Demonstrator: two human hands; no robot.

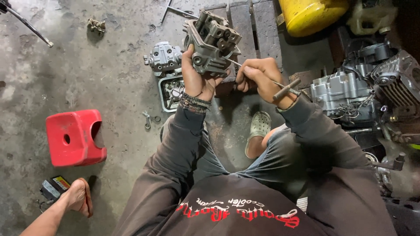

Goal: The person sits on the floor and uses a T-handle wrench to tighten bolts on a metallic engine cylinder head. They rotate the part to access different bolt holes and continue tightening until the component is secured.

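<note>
Left hand (197,78) clamped on grey cylinder head (213,41), raised over concrete floor (87,78); right hand (259,74) pinched around thin T-handle tool (280,87), tip entering head; keep casting steady, shaft straight.

Stained grey concrete floor (87,78), dark with oil in places. Lying directly on it: a red plastic stool (75,137) at the left, a small battery (53,187) near a foot in a sandal (81,197), a grey engine cover (164,57), a tray of small parts (171,92), two small rings (151,119). At the right, an engine block (343,94) and a yellow tank (311,15).
</note>
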